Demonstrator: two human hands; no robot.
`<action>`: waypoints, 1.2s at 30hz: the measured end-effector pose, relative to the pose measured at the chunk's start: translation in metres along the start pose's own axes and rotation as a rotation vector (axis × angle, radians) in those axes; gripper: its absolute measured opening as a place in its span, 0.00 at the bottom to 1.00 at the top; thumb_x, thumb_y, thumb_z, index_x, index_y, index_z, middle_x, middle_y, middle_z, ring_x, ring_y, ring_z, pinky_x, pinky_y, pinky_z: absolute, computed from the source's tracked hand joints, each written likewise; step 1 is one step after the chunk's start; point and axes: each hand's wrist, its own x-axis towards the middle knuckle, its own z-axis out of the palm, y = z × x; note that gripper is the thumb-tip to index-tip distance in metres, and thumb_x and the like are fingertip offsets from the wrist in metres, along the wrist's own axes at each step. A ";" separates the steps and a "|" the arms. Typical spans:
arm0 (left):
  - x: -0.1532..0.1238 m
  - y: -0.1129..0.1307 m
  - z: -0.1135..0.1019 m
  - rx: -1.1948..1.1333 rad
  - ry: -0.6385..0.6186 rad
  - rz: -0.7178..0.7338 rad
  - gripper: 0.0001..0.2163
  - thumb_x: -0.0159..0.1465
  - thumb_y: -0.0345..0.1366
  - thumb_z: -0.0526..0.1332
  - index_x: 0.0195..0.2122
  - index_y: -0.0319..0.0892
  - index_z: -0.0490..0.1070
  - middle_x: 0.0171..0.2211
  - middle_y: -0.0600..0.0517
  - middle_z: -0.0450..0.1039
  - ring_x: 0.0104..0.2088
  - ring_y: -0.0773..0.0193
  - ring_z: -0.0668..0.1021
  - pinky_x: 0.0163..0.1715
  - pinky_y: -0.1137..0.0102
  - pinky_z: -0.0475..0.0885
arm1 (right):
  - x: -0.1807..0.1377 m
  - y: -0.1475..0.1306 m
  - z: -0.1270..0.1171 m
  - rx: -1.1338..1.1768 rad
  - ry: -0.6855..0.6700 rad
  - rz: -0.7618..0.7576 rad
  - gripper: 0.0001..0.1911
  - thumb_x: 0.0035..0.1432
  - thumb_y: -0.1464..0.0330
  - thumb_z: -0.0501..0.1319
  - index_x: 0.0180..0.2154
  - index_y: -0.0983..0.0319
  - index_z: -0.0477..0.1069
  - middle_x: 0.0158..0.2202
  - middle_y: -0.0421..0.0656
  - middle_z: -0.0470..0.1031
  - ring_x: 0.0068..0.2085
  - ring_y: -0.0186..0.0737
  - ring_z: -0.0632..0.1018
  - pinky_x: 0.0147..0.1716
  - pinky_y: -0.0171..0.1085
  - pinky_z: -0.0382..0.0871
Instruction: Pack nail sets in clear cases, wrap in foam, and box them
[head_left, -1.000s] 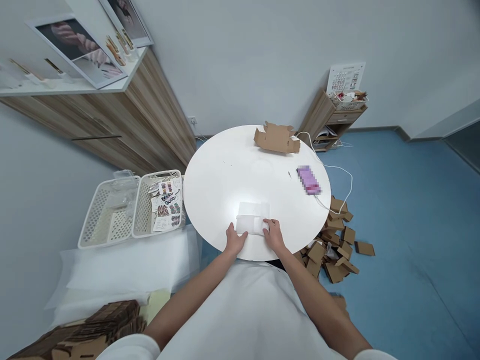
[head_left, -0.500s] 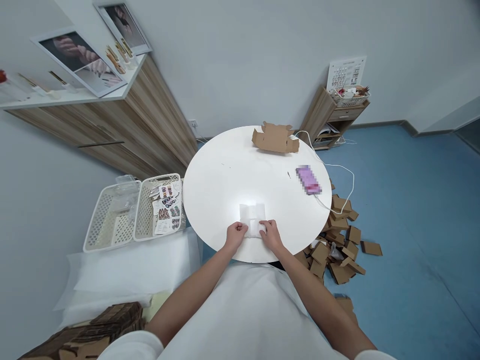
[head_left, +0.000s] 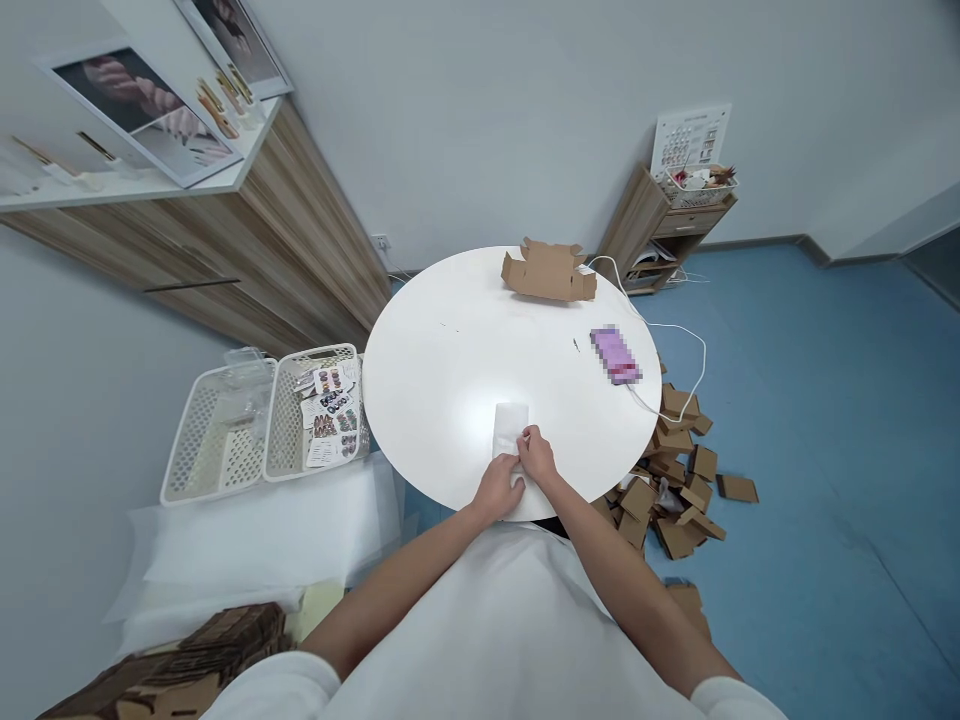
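A folded white sheet [head_left: 510,424] lies on the round white table [head_left: 450,370] near its front edge. My left hand [head_left: 498,490] and my right hand [head_left: 537,457] meet at the near end of the sheet. Both have their fingers curled and pinched on it. The sheet is narrow now, a tall strip running away from me. The part under my fingers is hidden.
A half-formed brown cardboard box [head_left: 550,273] sits at the table's far edge, a pink phone [head_left: 615,355] with a white cable [head_left: 686,335] at the right. Two white baskets [head_left: 262,420] stand left, flat cardboard pieces [head_left: 675,480] litter the blue floor right.
The wide white sheet has been folded in from the sides into a narrow strip. My left hand moved right until it met my right hand.
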 end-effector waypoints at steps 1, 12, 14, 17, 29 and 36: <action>0.000 -0.003 -0.005 0.005 0.037 -0.001 0.16 0.56 0.29 0.51 0.46 0.41 0.63 0.41 0.46 0.68 0.43 0.60 0.71 0.44 0.63 0.66 | 0.001 0.001 0.002 -0.014 0.006 -0.003 0.09 0.53 0.67 0.48 0.38 0.59 0.60 0.21 0.36 0.65 0.26 0.38 0.69 0.27 0.35 0.59; 0.023 -0.022 -0.021 0.395 -0.071 0.175 0.23 0.57 0.33 0.52 0.55 0.45 0.54 0.59 0.48 0.52 0.60 0.54 0.52 0.54 0.56 0.51 | -0.021 0.012 -0.015 -0.208 -0.087 -0.532 0.24 0.49 0.70 0.54 0.51 0.59 0.59 0.56 0.48 0.58 0.57 0.47 0.58 0.52 0.47 0.55; 0.025 -0.023 -0.021 0.367 -0.082 0.169 0.23 0.56 0.34 0.53 0.55 0.44 0.54 0.58 0.47 0.53 0.59 0.54 0.53 0.54 0.55 0.50 | -0.021 0.014 -0.016 -0.201 -0.195 -0.589 0.33 0.45 0.71 0.59 0.54 0.60 0.55 0.59 0.46 0.54 0.60 0.47 0.54 0.55 0.48 0.51; 0.030 -0.021 -0.025 0.295 -0.083 0.121 0.26 0.55 0.35 0.54 0.55 0.41 0.52 0.56 0.45 0.57 0.57 0.54 0.59 0.53 0.57 0.54 | -0.017 0.015 -0.014 -0.224 -0.243 -0.540 0.35 0.43 0.75 0.58 0.56 0.60 0.53 0.59 0.46 0.53 0.60 0.47 0.53 0.54 0.48 0.55; -0.012 -0.030 -0.026 0.176 -0.149 0.180 0.24 0.47 0.35 0.60 0.48 0.47 0.62 0.49 0.48 0.63 0.50 0.54 0.65 0.47 0.62 0.61 | -0.046 0.003 -0.033 -0.113 -0.338 -0.518 0.17 0.43 0.71 0.56 0.39 0.58 0.69 0.40 0.42 0.73 0.39 0.42 0.72 0.39 0.37 0.64; 0.009 -0.029 -0.016 -0.118 -0.014 -0.181 0.11 0.57 0.35 0.51 0.41 0.42 0.63 0.37 0.50 0.68 0.36 0.63 0.72 0.35 0.69 0.66 | -0.015 -0.005 -0.027 -0.101 -0.281 -0.245 0.11 0.53 0.64 0.49 0.30 0.61 0.67 0.31 0.42 0.70 0.30 0.38 0.70 0.29 0.35 0.63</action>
